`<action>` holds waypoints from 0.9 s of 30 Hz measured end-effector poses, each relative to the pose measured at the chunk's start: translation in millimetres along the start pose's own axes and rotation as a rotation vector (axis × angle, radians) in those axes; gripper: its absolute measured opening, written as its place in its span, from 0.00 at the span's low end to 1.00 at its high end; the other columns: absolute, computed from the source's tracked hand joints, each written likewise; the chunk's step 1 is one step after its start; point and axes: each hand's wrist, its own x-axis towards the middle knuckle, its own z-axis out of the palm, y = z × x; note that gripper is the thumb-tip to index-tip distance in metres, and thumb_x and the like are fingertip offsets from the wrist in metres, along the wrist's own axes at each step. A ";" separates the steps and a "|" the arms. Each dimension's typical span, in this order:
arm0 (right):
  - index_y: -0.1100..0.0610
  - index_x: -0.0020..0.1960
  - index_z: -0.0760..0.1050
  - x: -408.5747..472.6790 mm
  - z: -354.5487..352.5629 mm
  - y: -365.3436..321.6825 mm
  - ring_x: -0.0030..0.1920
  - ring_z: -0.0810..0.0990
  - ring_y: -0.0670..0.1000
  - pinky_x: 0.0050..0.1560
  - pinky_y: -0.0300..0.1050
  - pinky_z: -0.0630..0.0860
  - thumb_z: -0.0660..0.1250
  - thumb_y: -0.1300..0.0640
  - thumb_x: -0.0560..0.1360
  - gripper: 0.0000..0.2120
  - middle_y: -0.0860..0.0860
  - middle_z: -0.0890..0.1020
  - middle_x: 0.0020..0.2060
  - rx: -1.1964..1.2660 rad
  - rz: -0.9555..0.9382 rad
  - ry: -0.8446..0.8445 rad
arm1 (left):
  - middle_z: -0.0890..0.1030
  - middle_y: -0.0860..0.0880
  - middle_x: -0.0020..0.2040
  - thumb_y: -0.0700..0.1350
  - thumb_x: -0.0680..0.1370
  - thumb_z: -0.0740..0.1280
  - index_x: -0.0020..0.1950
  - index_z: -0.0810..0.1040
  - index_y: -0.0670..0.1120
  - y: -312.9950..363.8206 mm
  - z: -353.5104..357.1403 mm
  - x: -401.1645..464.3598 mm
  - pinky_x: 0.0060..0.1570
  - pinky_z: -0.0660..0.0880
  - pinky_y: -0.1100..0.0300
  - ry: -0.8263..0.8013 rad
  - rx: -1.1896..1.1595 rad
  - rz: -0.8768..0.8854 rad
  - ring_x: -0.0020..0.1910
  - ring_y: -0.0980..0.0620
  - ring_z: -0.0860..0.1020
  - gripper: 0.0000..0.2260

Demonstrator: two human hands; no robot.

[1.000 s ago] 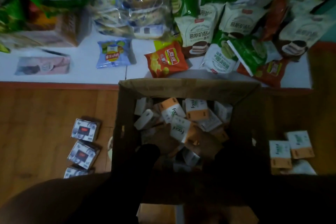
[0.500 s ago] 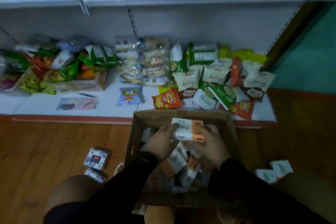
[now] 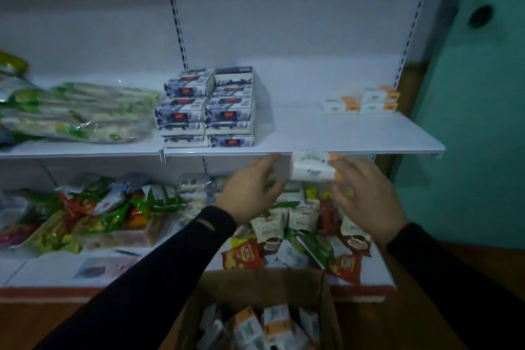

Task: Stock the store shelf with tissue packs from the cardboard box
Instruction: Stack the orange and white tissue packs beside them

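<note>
White-and-orange tissue packs (image 3: 311, 169) at frame centre, just under the shelf edge (image 3: 341, 150), are clamped between left hand (image 3: 251, 193) and right hand (image 3: 366, 202). Edge should be cleared, packs squared beside the shelved tissue packs (image 3: 360, 101) at upper right.

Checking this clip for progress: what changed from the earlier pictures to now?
Both hands, the left and the right, left the box and lifted white-and-orange tissue packs up to the shelf edge; the view tilted up too. The shelf's stacks and the snacks below stayed put.
</note>
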 end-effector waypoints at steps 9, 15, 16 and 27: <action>0.61 0.62 0.77 63.5 -16.9 100.2 0.59 0.75 0.61 0.60 0.52 0.73 0.70 0.66 0.72 0.19 0.60 0.78 0.59 -0.073 0.139 -0.041 | 0.71 0.43 0.69 0.58 0.80 0.59 0.74 0.64 0.47 9.1 19.0 113.9 0.63 0.67 0.53 -0.177 0.197 -0.060 0.67 0.44 0.69 0.26; 0.57 0.68 0.74 80.0 14.8 168.7 0.67 0.71 0.62 0.69 0.59 0.66 0.64 0.63 0.77 0.20 0.58 0.76 0.65 -0.169 0.173 -0.314 | 0.74 0.39 0.64 0.61 0.79 0.52 0.67 0.70 0.44 -4.8 55.6 166.2 0.61 0.68 0.51 -0.334 0.258 -0.149 0.62 0.40 0.71 0.26; 0.55 0.70 0.72 81.9 16.7 175.3 0.70 0.69 0.61 0.70 0.59 0.63 0.62 0.61 0.78 0.20 0.57 0.73 0.69 -0.213 0.192 -0.373 | 0.75 0.39 0.61 0.63 0.77 0.50 0.63 0.72 0.45 -7.2 59.8 171.7 0.59 0.69 0.50 -0.340 0.272 -0.158 0.59 0.40 0.72 0.27; 0.49 0.75 0.64 100.4 41.9 153.4 0.75 0.61 0.55 0.75 0.54 0.56 0.40 0.30 0.73 0.39 0.54 0.66 0.75 -0.196 0.259 -0.452 | 0.68 0.43 0.69 0.69 0.76 0.47 0.68 0.67 0.52 -35.0 83.8 197.1 0.66 0.61 0.46 -0.280 0.361 -0.167 0.68 0.41 0.65 0.30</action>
